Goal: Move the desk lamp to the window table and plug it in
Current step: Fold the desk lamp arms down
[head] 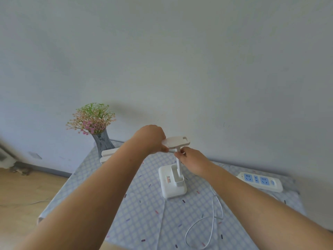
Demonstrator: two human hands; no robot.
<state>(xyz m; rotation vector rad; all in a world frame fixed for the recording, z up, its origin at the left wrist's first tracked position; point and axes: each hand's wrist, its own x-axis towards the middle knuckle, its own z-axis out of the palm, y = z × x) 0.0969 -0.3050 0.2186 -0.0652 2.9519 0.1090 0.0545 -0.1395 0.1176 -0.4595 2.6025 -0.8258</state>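
**Head view: lamp set down, plug not yet in**

1. Position. The desk lamp point(173, 184) stands upright at the centre of the frame on the tabletop point(144, 213). No window is in view, so we cannot confirm that this is the window table.

2. Hands. The left hand point(151, 139) grips the left end of the lamp head point(178, 142), fingers curled round it. The right hand point(194, 161) pinches the stem point(178, 165) just under the head.

3. Progress. We judge the carrying done, or very nearly, if this is the right table. The cord point(215, 210) lies in a slack loop on the cloth at lower right of the lamp, and we cannot find its plug. The power strip point(259, 179), at right against the wall, shows bare sockets. Plugging in is therefore left to do.

4. Materials. The lamp is smooth white plastic, with a squarish rounded base, a thin straight stem and a flat head. The cord is thin, white and limp. The strip is white with blue socket faces. The tabletop wears a pale blue checked cloth with small dashes. At left stands a grey marbled vase point(103, 141) of fine pink and green sprigs.
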